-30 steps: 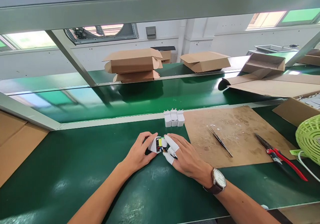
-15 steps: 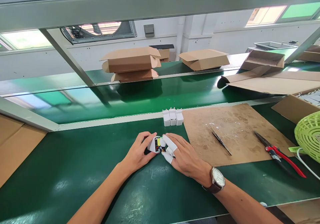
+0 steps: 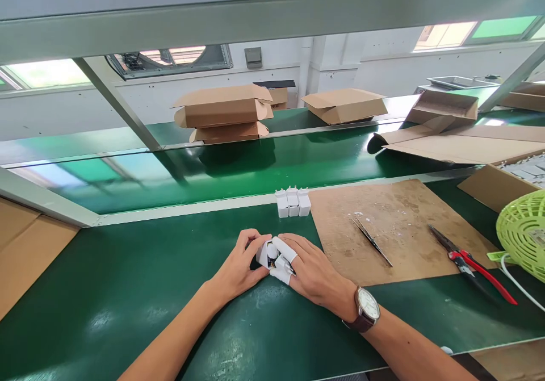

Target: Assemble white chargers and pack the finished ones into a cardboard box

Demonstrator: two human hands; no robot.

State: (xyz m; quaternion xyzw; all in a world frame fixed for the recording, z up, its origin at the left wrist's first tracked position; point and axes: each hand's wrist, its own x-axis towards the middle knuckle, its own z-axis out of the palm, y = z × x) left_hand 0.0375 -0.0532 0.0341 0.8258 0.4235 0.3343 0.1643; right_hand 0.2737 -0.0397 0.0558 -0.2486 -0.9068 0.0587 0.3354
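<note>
My left hand [image 3: 237, 266] grips a white charger housing [image 3: 262, 254] between thumb and fingers, low over the green bench. With white cots on some fingertips, my right hand [image 3: 317, 274] holds a small circuit board [image 3: 272, 251], which sits partly inside the housing's open end. A white component on the board shows in the gap between my hands. My right fingers hide the rest of the board. Just beyond the hands, three white plug chargers [image 3: 293, 202] stand side by side.
To the right, a brown cardboard sheet [image 3: 395, 227] carries tweezers [image 3: 371, 240] and red-handled cutters [image 3: 470, 262]. A green fan [image 3: 523, 233] stands at the right edge, near a carton of white parts [image 3: 528, 171]. Cardboard boxes [image 3: 223, 105] lie on the far shelf.
The circuit board has gone deeper into the housing, and less of it shows. My hands have come closer together. The camera view has tipped up slightly.
</note>
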